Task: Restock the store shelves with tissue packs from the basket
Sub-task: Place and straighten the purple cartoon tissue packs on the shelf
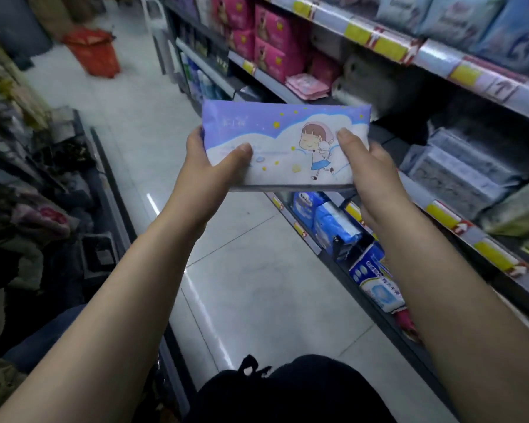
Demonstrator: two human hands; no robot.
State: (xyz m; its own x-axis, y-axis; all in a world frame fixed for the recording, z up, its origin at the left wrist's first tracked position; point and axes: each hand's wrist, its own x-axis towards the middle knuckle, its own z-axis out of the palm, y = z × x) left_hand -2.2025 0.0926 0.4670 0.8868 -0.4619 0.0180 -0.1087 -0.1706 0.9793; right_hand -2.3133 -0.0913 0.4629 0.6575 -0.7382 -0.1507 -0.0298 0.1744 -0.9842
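Between two rows of stocked store shelves [458, 68], a person held a purple-and-white tissue pack [284, 145] flat above the aisle floor, left hand [208, 172] gripping its left end and right hand [370, 169] its right, thumbs on top, an orange basket [95, 51] standing well behind.

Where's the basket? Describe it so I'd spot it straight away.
Follow the pale tiled aisle floor past the lilac-and-white cartoon tissue pack to its far end, upper left. There the orange-red plastic basket stands alone on the floor, unlike the pink packs shelved to its right.
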